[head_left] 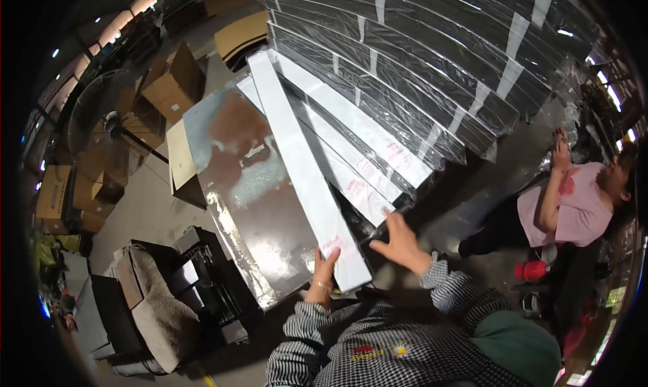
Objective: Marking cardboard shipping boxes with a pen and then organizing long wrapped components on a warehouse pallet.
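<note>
A large stack of dark wrapped strips (432, 56) fills the far end of the brown counter (250, 205). A long white strip (304, 171) lies on the counter, running from the stack toward the person. The left hand (324, 269) grips its near end; the right hand (399, 242) rests open, fingers spread, just beside it near shorter white strips (364, 151).

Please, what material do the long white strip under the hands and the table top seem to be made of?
The white strip looks like a flat, smooth bar, perhaps plastic or coated metal: even, matte white, straight edges; I cannot tell which. The left hand holds its near end; the right hand rests beside it. The table top seems sheet metal: glossy, reflecting light, with brownish patches like rust or wear.
</note>
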